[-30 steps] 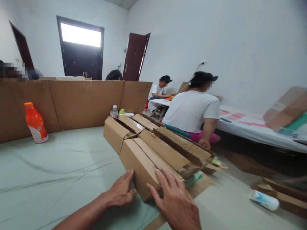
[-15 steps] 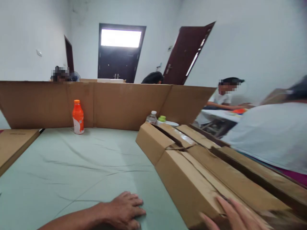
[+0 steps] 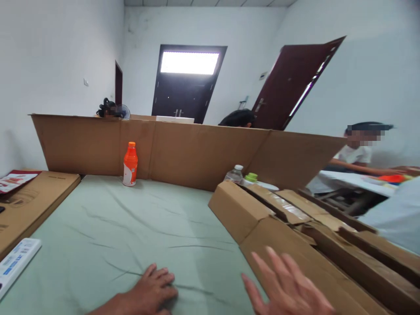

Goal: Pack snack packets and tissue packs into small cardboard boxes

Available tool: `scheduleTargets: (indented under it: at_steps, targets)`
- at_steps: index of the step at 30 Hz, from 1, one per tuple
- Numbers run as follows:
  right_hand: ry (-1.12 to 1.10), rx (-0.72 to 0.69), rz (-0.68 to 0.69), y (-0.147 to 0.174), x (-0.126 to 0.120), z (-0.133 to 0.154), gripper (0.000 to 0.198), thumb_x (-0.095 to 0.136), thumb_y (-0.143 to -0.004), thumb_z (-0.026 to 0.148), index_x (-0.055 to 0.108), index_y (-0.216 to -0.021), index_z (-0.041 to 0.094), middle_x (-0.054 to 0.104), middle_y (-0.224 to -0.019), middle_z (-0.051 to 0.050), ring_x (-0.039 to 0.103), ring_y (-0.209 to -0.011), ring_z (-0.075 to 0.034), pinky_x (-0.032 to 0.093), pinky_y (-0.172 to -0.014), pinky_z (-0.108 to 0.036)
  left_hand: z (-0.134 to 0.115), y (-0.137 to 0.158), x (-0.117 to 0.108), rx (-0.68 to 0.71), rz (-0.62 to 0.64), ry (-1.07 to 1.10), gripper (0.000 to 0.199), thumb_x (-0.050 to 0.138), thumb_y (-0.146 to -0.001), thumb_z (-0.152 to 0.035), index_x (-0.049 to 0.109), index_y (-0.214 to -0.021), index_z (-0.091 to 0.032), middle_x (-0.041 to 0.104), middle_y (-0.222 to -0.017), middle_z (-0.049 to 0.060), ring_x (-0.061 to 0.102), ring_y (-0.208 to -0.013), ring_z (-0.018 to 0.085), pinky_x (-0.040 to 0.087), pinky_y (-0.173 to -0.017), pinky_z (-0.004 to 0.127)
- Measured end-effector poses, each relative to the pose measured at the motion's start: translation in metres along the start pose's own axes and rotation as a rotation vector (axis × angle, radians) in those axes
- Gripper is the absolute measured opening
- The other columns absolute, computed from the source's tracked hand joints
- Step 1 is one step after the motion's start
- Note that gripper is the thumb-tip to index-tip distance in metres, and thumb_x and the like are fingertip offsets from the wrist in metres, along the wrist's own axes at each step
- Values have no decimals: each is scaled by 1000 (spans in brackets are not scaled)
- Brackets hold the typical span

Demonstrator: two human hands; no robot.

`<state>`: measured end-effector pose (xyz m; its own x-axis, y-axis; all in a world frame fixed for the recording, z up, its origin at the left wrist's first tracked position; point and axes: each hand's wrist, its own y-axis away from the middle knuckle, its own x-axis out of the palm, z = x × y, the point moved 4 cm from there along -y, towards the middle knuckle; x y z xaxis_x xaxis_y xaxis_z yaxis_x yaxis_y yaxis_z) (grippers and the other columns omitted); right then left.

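Observation:
My left hand (image 3: 152, 291) lies palm down on the pale green tablecloth (image 3: 131, 227), fingers spread, holding nothing. To its right, my right hand (image 3: 285, 284) is open with fingers apart, in front of the folded cardboard (image 3: 278, 249) along the table's right side. Whether it touches the cardboard I cannot tell. An orange bottle (image 3: 130, 165) with a white label stands upright at the far side of the cloth, well beyond both hands.
An upright cardboard panel (image 3: 197, 148) closes off the back. A clear bottle (image 3: 234, 174) and a green-capped container (image 3: 251, 178) stand behind the folded cardboard. At left are a flat carton (image 3: 42, 192) and a white box (image 3: 19, 264). People sit beyond, behind the panel and at right.
My right hand has moved left, off the top of the folded cardboard. My left hand stays flat on the cloth. The view has turned left, bringing the white box into sight.

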<state>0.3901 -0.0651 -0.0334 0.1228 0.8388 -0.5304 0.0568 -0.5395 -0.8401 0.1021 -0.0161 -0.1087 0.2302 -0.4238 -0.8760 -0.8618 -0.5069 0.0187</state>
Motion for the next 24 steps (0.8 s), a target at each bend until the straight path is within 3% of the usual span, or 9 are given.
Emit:
scheduleTargets:
  at_steps: [4,7,9,13,21,24]
  targets:
    - [-95,-10,180,17,61,25,42,41,-97,36,73,-114,15,68,-134,-22,61,-126,-38,49,-96,-56,2,-4,19,-35,-45,-39,57,63,-95,-47,51,-146,-25,45,-163,16,36,-153,39,23,-122,70]
    - [-162,29,340,54,106,30,46,39,-96,38,76,-111,16,73,-125,-21,65,-120,-37,53,-93,-53,3,-5,33,-68,-78,-76,57,65,-94,-48,52,-145,-27,47,-161,16,41,-150,42,26,-120,72]
    - [-187,44,383,75,121,33,49,35,-99,39,75,-115,16,73,-126,-20,67,-119,-36,54,-93,-52,2,-2,42,-91,-100,-99,55,64,-96,-50,54,-144,-28,49,-159,16,43,-148,43,29,-119,73]
    - [-187,29,362,86,122,36,51,35,-101,39,75,-119,14,73,-128,-20,68,-120,-34,53,-95,-51,-6,6,53,-120,-126,-128,57,55,-100,-59,52,-147,-28,48,-160,16,43,-148,43,31,-119,73]
    - [-205,89,469,76,115,40,47,38,-99,35,74,-121,14,70,-132,-21,64,-127,-34,49,-100,-50,-26,20,54,-128,-169,-130,63,63,-96,-54,49,-150,-24,42,-163,17,36,-152,42,28,-121,72]
    - [-203,100,483,76,114,41,46,37,-100,33,73,-122,14,69,-133,-21,62,-128,-34,48,-101,-50,-40,20,61,-88,-152,-126,50,65,-99,-48,58,-141,-23,52,-156,15,48,-144,38,39,-118,66]
